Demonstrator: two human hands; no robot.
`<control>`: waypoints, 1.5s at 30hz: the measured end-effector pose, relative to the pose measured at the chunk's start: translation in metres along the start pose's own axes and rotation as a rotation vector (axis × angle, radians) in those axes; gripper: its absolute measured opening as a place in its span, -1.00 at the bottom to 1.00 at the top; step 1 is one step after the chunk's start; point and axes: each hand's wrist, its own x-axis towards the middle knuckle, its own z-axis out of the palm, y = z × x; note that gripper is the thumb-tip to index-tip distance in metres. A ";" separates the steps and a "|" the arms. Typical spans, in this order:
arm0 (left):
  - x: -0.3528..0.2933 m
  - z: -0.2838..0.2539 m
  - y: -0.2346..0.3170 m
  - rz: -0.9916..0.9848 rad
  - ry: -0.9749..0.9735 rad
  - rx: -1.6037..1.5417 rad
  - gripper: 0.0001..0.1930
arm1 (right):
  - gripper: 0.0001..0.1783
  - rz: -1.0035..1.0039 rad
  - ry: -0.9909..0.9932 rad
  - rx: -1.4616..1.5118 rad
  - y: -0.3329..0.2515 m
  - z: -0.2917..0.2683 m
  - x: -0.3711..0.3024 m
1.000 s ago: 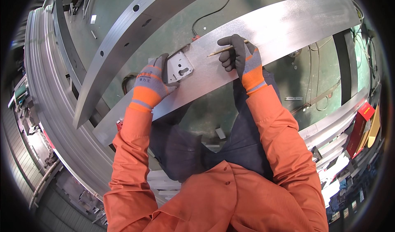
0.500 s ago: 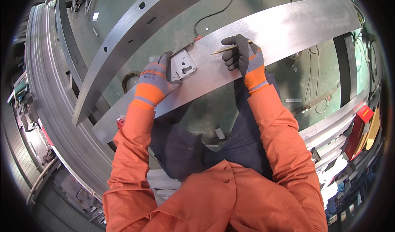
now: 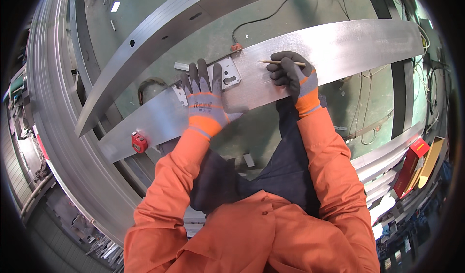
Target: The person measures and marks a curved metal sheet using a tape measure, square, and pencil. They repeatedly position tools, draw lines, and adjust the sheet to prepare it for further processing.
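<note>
Silver-grey, the holed plate (image 3: 231, 71) is already laid on the metal strip (image 3: 348, 45), partly covered by the left hand (image 3: 206, 98), opened flat; a pencil (image 3: 267, 61) is gripped by the right hand (image 3: 293, 73); drawn lines, done or left, cannot be made out.

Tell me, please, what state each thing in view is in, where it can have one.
Beam: broad face up.
Plate: lying on the beam, partly covered.
Left hand: open, spread over the plate.
Right hand: closed on the pencil.
Pencil: held, point leftward.
Tape measure: resting on the beam; whether drawn out, cannot tell.
Arch: holes cut through it.
Cable: loosely curved.
</note>
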 end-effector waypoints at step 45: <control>-0.021 0.043 0.004 0.019 0.379 -0.285 0.21 | -0.81 -0.495 -0.096 -0.622 0.010 0.060 -0.023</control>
